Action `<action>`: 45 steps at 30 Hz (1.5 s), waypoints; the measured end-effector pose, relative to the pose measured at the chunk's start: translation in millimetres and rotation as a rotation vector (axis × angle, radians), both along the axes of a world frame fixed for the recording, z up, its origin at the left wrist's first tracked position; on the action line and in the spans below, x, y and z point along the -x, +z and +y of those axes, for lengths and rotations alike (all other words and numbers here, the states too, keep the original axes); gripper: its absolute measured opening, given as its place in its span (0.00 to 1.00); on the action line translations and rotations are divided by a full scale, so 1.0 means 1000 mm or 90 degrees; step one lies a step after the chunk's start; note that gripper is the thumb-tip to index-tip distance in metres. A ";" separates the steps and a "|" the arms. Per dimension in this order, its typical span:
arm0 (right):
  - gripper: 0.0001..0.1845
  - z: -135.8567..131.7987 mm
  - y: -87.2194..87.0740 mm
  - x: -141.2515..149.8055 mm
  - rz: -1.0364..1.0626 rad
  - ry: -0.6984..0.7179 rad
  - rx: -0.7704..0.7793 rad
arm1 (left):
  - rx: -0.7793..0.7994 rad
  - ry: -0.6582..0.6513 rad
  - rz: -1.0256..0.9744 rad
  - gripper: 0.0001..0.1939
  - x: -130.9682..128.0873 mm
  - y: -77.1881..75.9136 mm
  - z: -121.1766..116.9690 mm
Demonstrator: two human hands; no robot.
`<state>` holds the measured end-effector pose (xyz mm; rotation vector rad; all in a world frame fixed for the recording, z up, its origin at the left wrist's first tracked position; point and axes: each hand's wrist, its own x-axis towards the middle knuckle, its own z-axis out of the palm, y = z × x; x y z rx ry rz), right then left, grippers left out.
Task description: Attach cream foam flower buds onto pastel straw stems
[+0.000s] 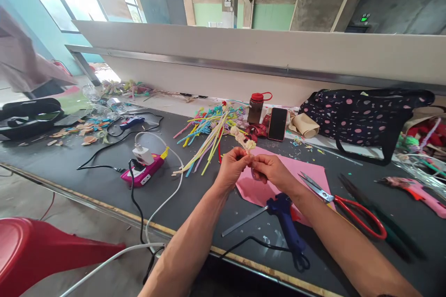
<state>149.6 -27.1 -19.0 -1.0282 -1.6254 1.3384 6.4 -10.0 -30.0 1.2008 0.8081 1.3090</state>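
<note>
Fingertips of my left hand (pixel 232 167) and my right hand (pixel 270 169) meet over a pink sheet (pixel 289 167). Pinched in both is a small cream fuzzy pipe cleaner piece (pixel 245 141), bent into a bumpy shape that sticks up above the fingers. The part inside my grip is hidden. Just below the hands lies a blue glue gun (pixel 287 222) with a clear glue stick (pixel 244 222) out of its back. Red-handled scissors (pixel 334 197) rest beside my right forearm. Behind my left hand spreads a pile of coloured pipe cleaners (pixel 209 134).
A purple power strip (pixel 144 171) with cords sits on the left. A red-lidded bottle (pixel 256 107), a phone (pixel 278 124) and a dark patterned bag (pixel 355 120) stand at the back. Pink pliers-like tool (pixel 414 190) lies right. A red stool (pixel 35 255) is below left; a person (pixel 28 55) stands far left.
</note>
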 end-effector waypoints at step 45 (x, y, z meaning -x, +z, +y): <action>0.11 0.008 -0.005 -0.008 -0.091 -0.159 -0.028 | -0.054 0.023 0.286 0.12 0.002 -0.004 0.004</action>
